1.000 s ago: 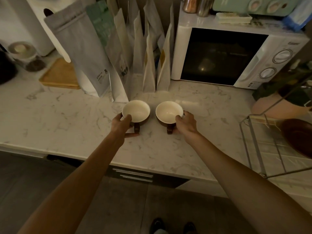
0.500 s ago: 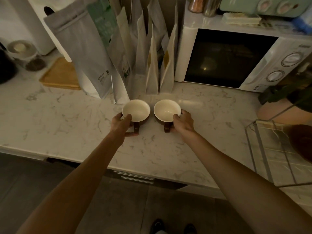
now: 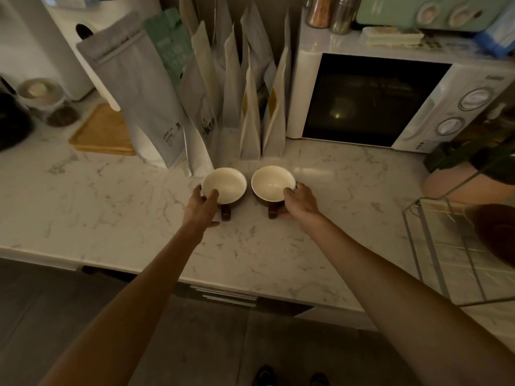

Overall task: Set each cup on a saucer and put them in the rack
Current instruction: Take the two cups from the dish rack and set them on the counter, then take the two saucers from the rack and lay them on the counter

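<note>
While both bare arms reach forward over the white marble-patterned desk (image 3: 111, 207), each hand grips one of two cups standing side by side, close but apart, near the middle of the desk. The left hand (image 3: 201, 208) holds the left brown cup with a cream inside (image 3: 224, 185): its thumb hooks over the near rim, the other fingers (image 3: 198, 190) wrap the left outer wall, so the fingers pinch the rim and wall. That cup's dark handle points toward the person, just right of the hand. The right hand (image 3: 301, 202) holds the right brown cup with a cream inside (image 3: 273, 184) the same way, thumb on the near right rim and fingers curled round the right wall; its handle also points toward the person, just left of the hand. Whether either cup is lifted off the desk cannot be told; both sit upright and look empty.

Behind the cups stands a row of upright grey and white paper pouches (image 3: 195, 107), and to their right a white microwave oven with a dark door (image 3: 390, 98). A flat wooden tray (image 3: 103, 132) lies at the far left behind the pouches. At the right edge, a silver wire rack (image 3: 434, 252) stands on the desk well apart from the cups, with a dark brown round saucer (image 3: 496, 232) resting in it, partly cut off by the picture's edge.
</note>
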